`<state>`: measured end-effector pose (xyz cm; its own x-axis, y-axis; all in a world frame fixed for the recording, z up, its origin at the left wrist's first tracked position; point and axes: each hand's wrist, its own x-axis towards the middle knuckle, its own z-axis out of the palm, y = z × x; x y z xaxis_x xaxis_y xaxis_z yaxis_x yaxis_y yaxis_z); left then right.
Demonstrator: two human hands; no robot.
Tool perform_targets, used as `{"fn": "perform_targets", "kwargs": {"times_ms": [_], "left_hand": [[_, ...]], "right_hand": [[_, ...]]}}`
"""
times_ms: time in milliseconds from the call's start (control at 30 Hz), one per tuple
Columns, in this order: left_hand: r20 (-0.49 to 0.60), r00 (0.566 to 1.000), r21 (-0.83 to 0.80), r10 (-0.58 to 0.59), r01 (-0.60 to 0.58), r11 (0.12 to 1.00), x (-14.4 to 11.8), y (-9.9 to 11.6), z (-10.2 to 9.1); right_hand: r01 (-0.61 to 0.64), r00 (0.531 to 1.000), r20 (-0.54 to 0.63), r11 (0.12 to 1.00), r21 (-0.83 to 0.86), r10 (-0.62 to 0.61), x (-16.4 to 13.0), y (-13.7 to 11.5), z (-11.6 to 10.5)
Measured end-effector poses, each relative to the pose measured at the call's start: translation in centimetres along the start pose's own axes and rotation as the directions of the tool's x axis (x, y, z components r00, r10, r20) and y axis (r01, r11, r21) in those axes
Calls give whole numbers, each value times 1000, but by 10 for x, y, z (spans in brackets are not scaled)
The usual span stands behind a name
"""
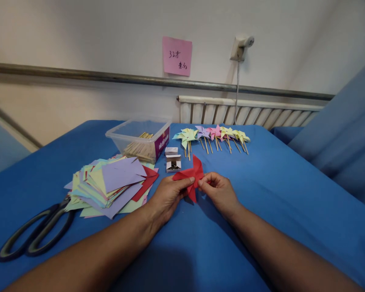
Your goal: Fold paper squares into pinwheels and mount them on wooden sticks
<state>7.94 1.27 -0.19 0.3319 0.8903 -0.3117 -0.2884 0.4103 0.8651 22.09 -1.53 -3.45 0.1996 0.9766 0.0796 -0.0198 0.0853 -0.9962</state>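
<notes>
Head view: a red paper pinwheel (192, 175) is being held just above the blue tabletop (261, 182) by both hands, and it is being taken as the landmark for everything else. The left hand (167, 196) is being kept closed on the pinwheel's left blade, thumb and fingertips pinched onto the paper. The right hand (219, 190) is being kept pinched as well, its fingertips meeting at the pinwheel's centre from the right side (whether anything small is being gripped between them besides the paper cannot be told).

Just behind the pinwheel, two small white boxes (172, 159) are being shown, one in front of the other. Behind and to the left of the pinwheel, a clear plastic tub (140, 140) is being seen with wooden sticks lying inside it. To the left of the pinwheel, a loose stack of coloured paper squares (109, 184) is spread out, with lilac sheets uppermost and a red one nearest the left hand. Further left still, black-handled scissors (36, 233) are lying partly under that stack's edge. Behind and slightly right of the pinwheel, a row of finished pinwheels on sticks (213, 136) is laid out in pastel colours. Far behind the pinwheel, a pink note (177, 56) is stuck to the wall.
</notes>
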Motion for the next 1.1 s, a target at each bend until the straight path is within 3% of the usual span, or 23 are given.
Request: {"fn": "perform_targets", "kwargs": {"times_ms": [167,300,500,600,900,1100], "left_hand": [[-9,1000,5,8,-8,1000,0,-1,-1],[-4,1000,41,13,-12,999,3,-3,-3],[33,999,181,24,-29,983,0,-4,-2],[22,999,203,47,-50,978,-1,-5,-2],[-44,998,16,44,-43,999,-10,-9,-1],[-51,994,70,99,-95,993,-6,-15,-2]], "right_hand": [[25,1000,0,1000,11,-25,0,-1,0],[40,995,-97,992,123,-28,2,-5,-2],[-70,994,96,965,251,47,5,-6,-1],[-77,993,111,963,258,49,6,-5,1],[-67,998,12,938,341,67,4,-5,5],[-54,999,28,933,357,47,3,-4,8]]}}
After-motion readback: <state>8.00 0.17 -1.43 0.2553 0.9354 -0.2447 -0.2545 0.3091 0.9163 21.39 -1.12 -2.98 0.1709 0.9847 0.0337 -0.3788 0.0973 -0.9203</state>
